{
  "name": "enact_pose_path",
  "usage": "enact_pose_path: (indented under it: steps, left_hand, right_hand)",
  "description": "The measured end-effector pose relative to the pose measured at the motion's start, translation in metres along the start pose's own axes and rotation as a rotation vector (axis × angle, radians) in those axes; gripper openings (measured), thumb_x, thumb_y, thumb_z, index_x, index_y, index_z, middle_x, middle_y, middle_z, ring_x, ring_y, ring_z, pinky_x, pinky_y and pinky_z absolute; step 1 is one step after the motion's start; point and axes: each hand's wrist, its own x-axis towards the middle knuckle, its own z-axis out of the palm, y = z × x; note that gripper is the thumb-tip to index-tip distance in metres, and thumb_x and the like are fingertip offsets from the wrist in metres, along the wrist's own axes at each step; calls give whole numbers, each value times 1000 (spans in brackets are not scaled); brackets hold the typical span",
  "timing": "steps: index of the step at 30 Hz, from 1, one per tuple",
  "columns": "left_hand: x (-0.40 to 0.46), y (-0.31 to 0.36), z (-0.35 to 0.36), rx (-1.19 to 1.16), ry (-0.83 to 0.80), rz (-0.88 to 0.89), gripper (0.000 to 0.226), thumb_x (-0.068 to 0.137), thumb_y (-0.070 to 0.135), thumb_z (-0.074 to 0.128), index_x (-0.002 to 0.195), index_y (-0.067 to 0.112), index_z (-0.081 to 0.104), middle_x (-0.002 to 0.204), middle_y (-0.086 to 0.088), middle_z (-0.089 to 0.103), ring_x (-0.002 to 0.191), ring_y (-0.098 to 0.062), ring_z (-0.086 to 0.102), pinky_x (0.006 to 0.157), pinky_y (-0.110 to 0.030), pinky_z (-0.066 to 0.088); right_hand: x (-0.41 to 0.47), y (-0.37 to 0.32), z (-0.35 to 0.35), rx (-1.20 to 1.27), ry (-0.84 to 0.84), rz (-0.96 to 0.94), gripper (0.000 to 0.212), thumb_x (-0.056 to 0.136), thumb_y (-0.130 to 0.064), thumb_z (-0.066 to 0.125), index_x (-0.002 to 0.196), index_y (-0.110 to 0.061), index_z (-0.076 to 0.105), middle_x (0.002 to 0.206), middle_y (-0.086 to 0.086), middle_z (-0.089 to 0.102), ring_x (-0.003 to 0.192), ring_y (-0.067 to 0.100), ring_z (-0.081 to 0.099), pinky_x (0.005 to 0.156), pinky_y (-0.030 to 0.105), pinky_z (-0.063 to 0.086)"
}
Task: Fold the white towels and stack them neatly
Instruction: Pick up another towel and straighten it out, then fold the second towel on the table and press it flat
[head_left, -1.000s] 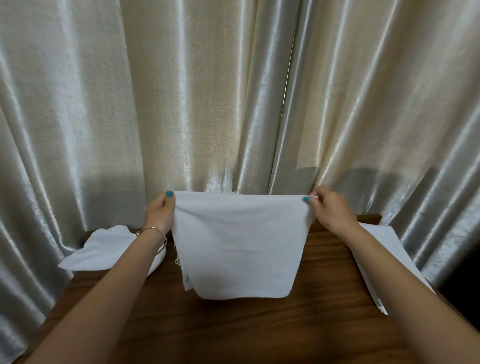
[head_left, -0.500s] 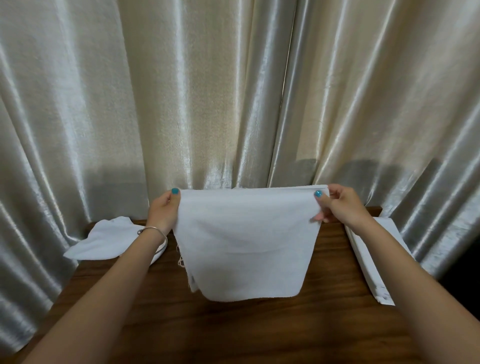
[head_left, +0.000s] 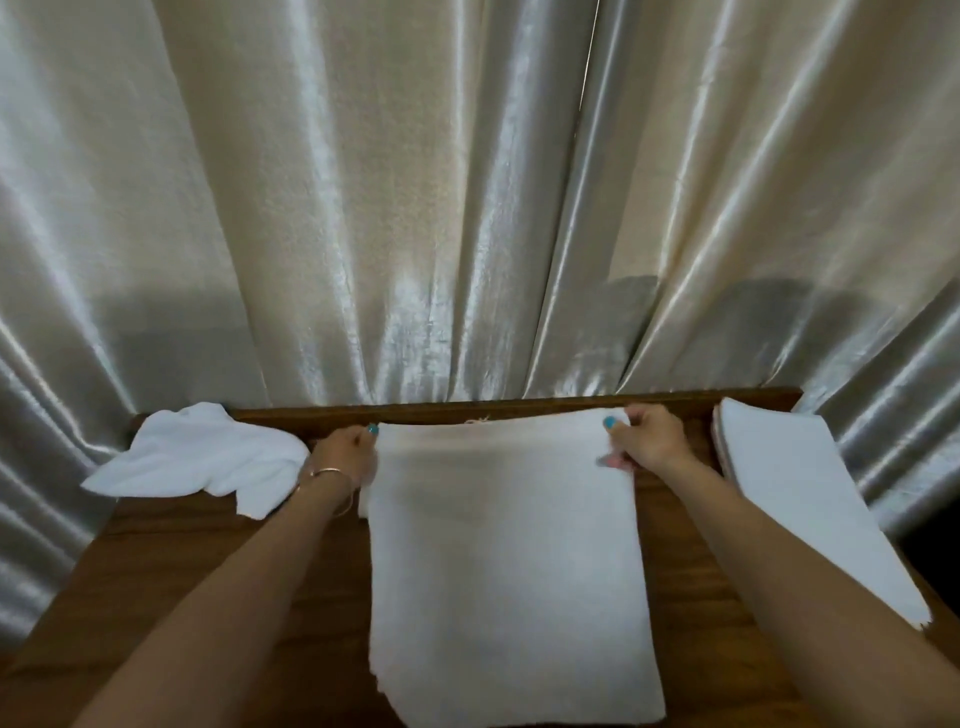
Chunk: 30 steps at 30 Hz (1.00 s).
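Pinching the towel's (head_left: 504, 561) far corners, left hand (head_left: 347, 453) and right hand (head_left: 644, 441) have lowered it flat onto the table (head_left: 208, 571) by its far edge, ready for folding

Soft, even light falls from in front, streaking the glossy cream satin curtain (head_left: 415, 208) with glare. A grey shadow band crosses its lower folds. The wide lens bows the edges; the flat white towel (head_left: 509, 561) looks slightly blurred.
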Motion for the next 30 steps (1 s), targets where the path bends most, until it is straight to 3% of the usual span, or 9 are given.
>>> enact_pose_path:
  steps: [2, 4, 8, 10, 12, 16, 20, 26, 30]
  left_hand:
    - [18, 0, 23, 33, -10, -48, 33, 99, 22, 41, 119, 4, 59, 120, -20, 62, 109, -39, 58, 97, -44, 45]
    - [34, 5, 44, 13, -32, -119, 37, 91, 19, 58, 123, 1, 55, 119, -20, 63, 109, -34, 61, 97, -39, 47]
    - [57, 2, 75, -315, 74, -218, 32, 96, 21, 51, 120, 0, 54, 81, -13, 67, 56, -2, 66, 52, -4, 46]
    - [62, -1, 87, -260, 106, -109, 38, 99, 23, 43, 130, 1, 47, 120, -20, 60, 103, -15, 64, 86, -16, 46]
    - [60, -5, 102, -188, 93, 63, 53, 98, 24, 45, 146, 11, 28, 156, -13, 20, 139, -25, 30, 109, -30, 27]
    - [42, -17, 135, 169, -24, 447, 60, 97, 26, 46, 150, 28, 17, 160, -4, 6, 140, -28, 29, 111, -40, 32]
    - [16, -37, 171, 545, -161, 663, 54, 101, 34, 29, 150, 34, 6, 161, -3, 2, 148, -25, 2, 118, -44, 8]
    - [-17, -89, 180, 610, -41, 612, 59, 99, 44, 23, 144, 39, -14, 157, -3, -17, 143, -26, -20, 117, -43, -5]
    - [-41, -119, 172, 548, -38, 543, 58, 93, 53, 6, 146, 38, -12, 156, -2, -18, 143, -20, -20, 118, -38, -2]
  right_hand:
    - [25, 18, 22, -15, 2, 53, 34, 92, -9, 58, 125, -3, 56, 92, 20, 71, 67, 28, 73, 63, 36, 61]
    - [48, 33, 38, -128, 16, 14, 30, 91, -10, 59, 121, -5, 60, 96, 19, 72, 84, 30, 71, 80, 42, 59]
    - [73, 47, 61, -241, 46, -78, 8, 89, -17, 64, 93, -11, 61, 101, 15, 68, 101, 32, 64, 85, 36, 52]
    - [82, 52, 71, -177, 1, -90, 26, 90, -19, 63, 115, -12, 59, 117, 14, 63, 112, 32, 58, 90, 34, 47]
    - [80, 60, 81, -69, -104, -110, 63, 90, -20, 65, 146, -16, 36, 147, 11, 42, 133, 29, 43, 109, 41, 39]
    - [61, 88, 104, -435, -221, -280, 70, 96, -41, 52, 153, -35, 11, 163, -3, 1, 149, 22, 10, 119, 46, 16]
    - [36, 119, 125, -835, -219, -407, 57, 101, -45, 26, 152, -40, 2, 163, -5, -9, 150, 18, -7, 118, 51, 0]
    - [-15, 152, 126, -998, -161, -614, 58, 99, -53, 6, 152, -36, -8, 161, -5, -17, 148, 20, -16, 120, 49, -4]
    - [-40, 185, 120, -1025, -202, -561, 62, 93, -63, -2, 148, -41, -20, 159, -6, -24, 146, 18, -23, 118, 49, -9]
